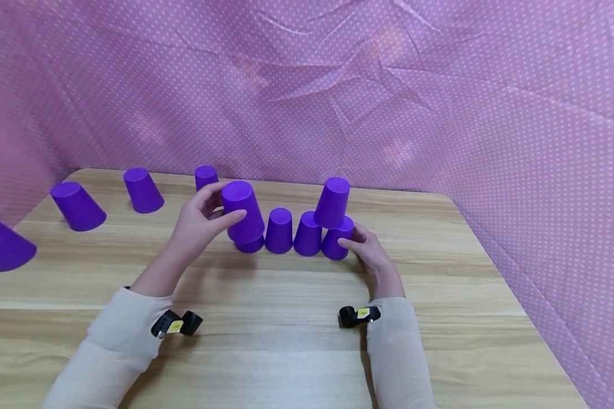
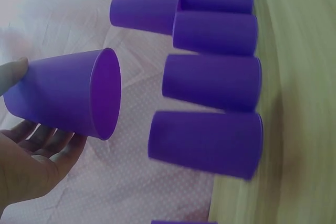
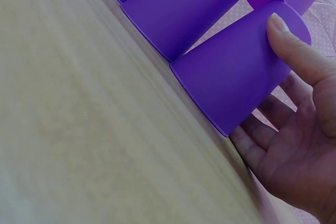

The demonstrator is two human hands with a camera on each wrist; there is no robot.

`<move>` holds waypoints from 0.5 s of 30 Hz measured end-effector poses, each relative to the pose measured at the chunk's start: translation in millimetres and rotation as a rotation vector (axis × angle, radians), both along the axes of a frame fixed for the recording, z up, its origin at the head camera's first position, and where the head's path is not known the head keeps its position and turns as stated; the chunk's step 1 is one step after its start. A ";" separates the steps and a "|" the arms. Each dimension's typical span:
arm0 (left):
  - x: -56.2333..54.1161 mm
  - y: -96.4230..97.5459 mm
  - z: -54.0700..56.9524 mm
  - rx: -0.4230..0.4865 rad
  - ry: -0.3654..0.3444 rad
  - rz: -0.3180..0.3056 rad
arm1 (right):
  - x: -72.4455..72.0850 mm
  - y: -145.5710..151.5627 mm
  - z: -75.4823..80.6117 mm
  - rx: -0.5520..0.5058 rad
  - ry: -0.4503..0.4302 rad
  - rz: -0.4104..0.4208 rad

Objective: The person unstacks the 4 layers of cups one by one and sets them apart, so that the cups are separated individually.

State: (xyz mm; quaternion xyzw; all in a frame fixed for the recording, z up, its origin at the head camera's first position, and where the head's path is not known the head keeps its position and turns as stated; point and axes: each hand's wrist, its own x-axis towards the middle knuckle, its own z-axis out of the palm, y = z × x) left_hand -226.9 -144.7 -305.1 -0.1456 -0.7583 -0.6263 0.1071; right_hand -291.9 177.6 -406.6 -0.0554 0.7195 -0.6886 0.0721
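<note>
My left hand [image 1: 196, 218] grips an upside-down purple cup [image 1: 243, 213], thumb in front and fingers behind. In the left wrist view this cup [image 2: 58, 93] hangs in the air, its mouth apart from the row below. Several upside-down purple cups stand side by side on the table; the leftmost [image 1: 249, 246] is mostly hidden behind the held cup in the head view. One upper cup [image 1: 332, 203] rests across the two rightmost cups. At the right end, my right hand [image 1: 373, 255] holds the last bottom cup [image 3: 236, 66] between its thumb and the fingers behind it.
More upside-down purple cups stand apart on the left and back of the table, such as one near the left edge [image 1: 78, 206] and one further back [image 1: 143, 190]. A pink dotted cloth [image 1: 307, 102] surrounds the wooden table [image 1: 276, 346].
</note>
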 end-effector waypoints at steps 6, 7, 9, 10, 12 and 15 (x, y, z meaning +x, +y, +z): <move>8.6 -18.6 -2.2 -0.036 0.007 0.039 | 0.1 0.3 -0.5 -0.003 0.018 0.004; 10.0 -22.0 -2.6 -0.041 0.017 0.050 | 0.2 0.2 -0.4 -0.003 0.020 0.006; 12.7 -29.0 -4.2 -0.043 0.034 0.073 | 0.0 0.0 -0.2 0.001 0.019 0.003; 14.1 -32.6 -5.2 -0.042 0.042 0.085 | -0.1 -0.2 -0.1 0.002 0.020 0.005; 17.1 -39.7 -7.2 -0.032 0.048 0.109 | -0.1 -0.5 0.3 0.004 0.016 0.004; 22.8 -50.9 -9.4 0.005 0.047 0.130 | 0.3 -1.0 0.7 -0.007 0.005 0.000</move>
